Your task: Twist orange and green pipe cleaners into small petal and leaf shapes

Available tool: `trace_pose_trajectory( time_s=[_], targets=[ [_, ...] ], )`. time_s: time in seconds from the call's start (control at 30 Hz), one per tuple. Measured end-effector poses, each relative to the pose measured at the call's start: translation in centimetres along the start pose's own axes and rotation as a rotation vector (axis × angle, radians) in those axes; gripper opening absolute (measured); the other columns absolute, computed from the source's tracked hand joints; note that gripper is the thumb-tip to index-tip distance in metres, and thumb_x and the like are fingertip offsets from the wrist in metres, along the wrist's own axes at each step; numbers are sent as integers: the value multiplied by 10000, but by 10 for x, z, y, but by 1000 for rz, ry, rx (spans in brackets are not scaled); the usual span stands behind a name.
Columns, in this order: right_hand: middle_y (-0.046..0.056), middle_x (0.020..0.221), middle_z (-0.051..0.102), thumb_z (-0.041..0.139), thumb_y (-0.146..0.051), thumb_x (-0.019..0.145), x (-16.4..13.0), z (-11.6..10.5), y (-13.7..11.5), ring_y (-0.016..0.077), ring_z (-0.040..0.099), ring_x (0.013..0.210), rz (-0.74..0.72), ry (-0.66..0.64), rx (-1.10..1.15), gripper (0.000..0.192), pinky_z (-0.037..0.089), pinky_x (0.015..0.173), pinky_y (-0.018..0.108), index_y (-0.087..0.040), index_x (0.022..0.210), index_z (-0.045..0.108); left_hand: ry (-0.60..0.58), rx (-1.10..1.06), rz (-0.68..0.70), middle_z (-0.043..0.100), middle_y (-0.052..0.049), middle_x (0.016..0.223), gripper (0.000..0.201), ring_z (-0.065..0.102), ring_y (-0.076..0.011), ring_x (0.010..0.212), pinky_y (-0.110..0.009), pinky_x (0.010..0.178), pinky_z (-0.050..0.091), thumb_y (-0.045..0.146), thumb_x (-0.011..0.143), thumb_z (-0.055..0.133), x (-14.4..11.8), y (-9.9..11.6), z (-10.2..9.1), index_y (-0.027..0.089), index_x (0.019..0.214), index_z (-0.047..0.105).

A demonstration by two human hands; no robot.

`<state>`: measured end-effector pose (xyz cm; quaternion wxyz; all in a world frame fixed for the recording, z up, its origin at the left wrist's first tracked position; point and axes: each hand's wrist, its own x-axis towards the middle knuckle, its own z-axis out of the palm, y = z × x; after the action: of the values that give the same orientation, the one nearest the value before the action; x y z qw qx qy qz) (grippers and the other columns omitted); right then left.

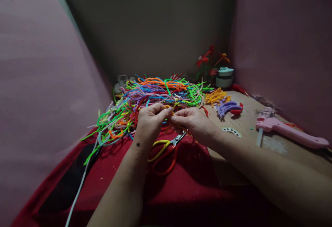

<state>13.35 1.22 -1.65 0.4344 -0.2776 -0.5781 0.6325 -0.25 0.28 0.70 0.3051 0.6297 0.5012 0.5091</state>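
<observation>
Both hands meet over the red cloth (181, 189): left hand (150, 121) and right hand (193, 121) each pinch an orange pipe cleaner (169, 107) between fingertips, likely for twisting. Scissors (166, 151) lie just below, handy; the colourful pile (155, 94) sits behind.

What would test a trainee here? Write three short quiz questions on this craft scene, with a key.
1. True or false: the scissors lie under the hands.
2. Which tool lies at far right: A) pink glue gun B) hammer?
3. What do the left hand and right hand pinch together?

Key: 1 true. 2 A. 3 a small orange pipe cleaner piece, in front of the pipe cleaner pile.
</observation>
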Motion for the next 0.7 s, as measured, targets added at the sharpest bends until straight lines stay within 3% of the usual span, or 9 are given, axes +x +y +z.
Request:
trace_pose_trajectory(
  time_s=[0.2,0.43,0.7],
  targets=[
    [-5,515,568,611,-193,640,-2,4,-4,79,452,452,-7,94,-16,84,349,484,232,-139,593,567,-42,-58,-40,514,37,494,205,406,-69,470,-206,480,340,276,669,653,0,4,-4,147,528,579],
    [-18,496,518,584,-221,658,2,-2,4,71,412,460,-34,129,-20,130,314,482,230,-128,568,573,-118,-95,-81,510,38,515,238,396,-61,469,-201,458,308,354,659,679,-1,5,-3,130,622,604],
    [-27,463,474,533,-263,674,2,-1,4,71,377,452,-63,224,-248,208,281,446,219,-133,513,554,-158,22,-98,525,23,581,226,431,-78,511,-204,476,326,332,658,654,0,2,-2,121,702,585]
  ],
)
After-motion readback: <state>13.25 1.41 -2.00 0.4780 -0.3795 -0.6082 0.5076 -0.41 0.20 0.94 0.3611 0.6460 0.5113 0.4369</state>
